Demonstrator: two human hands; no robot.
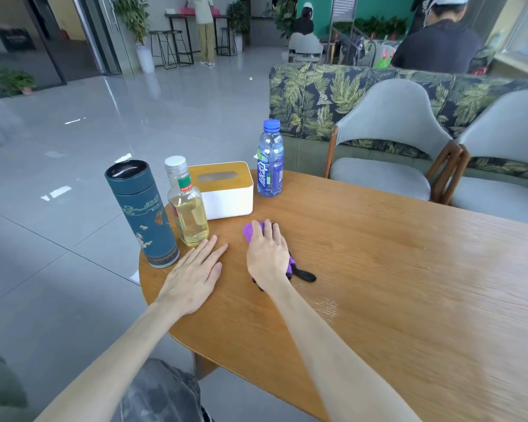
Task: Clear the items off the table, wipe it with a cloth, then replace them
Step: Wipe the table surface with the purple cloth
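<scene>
Beside tissue box, half-full oil bottle

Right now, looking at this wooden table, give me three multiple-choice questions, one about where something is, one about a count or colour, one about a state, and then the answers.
1. Where does the white tissue box with the wooden lid stand?
A. Between the clear glass bottle of yellow liquid and the blue-capped plastic drink bottle
B. On the grey chair
C. At the table's right end

2. How many upright containers with caps or lids stand on the wooden table, leaving out the tissue box?
A. One
B. Three
C. Five

3. What is the right hand doing?
A. Lifting a bottle
B. Hanging off the table
C. Pressing flat on the purple cloth

Answers: 1 A, the box sits with a bottle on each side. 2 B, the dark teal flask and the two bottles. 3 C, its palm covers the cloth while the left hand lies flat on bare wood.
</scene>
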